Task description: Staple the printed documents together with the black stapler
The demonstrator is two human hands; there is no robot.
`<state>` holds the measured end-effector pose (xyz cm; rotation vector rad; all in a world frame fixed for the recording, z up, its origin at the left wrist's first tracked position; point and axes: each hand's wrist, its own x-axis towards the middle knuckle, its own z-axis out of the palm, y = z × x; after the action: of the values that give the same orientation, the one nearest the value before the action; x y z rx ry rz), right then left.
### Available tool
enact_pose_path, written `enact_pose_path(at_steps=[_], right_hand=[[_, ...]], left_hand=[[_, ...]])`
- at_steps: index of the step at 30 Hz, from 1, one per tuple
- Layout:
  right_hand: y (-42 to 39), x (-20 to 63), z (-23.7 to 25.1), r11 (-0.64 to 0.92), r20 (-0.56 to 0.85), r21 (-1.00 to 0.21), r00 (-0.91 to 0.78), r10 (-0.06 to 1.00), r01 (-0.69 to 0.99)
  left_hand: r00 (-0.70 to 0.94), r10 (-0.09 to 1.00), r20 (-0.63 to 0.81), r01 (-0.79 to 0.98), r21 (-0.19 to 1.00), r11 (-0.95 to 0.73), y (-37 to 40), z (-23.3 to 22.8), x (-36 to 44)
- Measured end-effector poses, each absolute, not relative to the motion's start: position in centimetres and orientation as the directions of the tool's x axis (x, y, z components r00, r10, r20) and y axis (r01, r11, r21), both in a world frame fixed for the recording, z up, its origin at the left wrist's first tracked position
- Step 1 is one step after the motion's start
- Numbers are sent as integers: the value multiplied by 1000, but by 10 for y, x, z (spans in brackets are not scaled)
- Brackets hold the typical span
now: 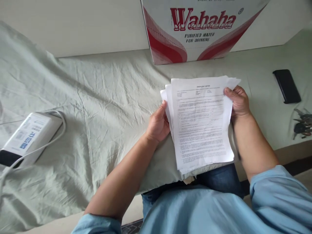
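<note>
A loose stack of printed paper sheets (203, 126) is held up between my two hands, over the front edge of the cloth. The sheets are fanned a little, with corners sticking out at the upper left and upper right. My left hand (159, 123) grips the left edge, thumb on top and fingers hidden behind the paper. On the upper right edge, my right hand (239, 100) pinches the stack with its thumb across the front sheet. Small print covers the top page under a short heading.
A Wahaha water carton (192, 35) stands at the back. To the left lies a white power bank (29, 136) with a white cable (60, 125). A black phone (287, 86) and a bunch of keys (303, 125) rest at the right on the wrinkled green cloth (104, 107).
</note>
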<state>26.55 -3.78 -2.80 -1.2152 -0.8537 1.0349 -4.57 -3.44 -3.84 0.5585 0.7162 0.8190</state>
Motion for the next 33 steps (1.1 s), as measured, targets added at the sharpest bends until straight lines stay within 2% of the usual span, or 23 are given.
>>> enact_pose_path(at_steps=[4,9,19,26,33], right_hand=[[-31,265,-32,105,46,-983,353,935,-151],[-29,266,-29,113,46,-979,361,931,-169],[-33,264,-21,43,-8,-988,321,947,-151],[-33,269,-18,-19,-63,-990,316,947,-143],[-32,267,-17,17,-20,-993,306,952,-116]], left_hand=[[458,820,-344,-447,708,547,-33,-40,-46],[447,826,-344,-430,727,535,-33,-38,-46],[436,836,-333,-445,728,522,-34,-42,-44],[351,866,-355,-460,741,490,-38,-41,-40],[374,869,-324,-466,744,478,-41,-31,-38]])
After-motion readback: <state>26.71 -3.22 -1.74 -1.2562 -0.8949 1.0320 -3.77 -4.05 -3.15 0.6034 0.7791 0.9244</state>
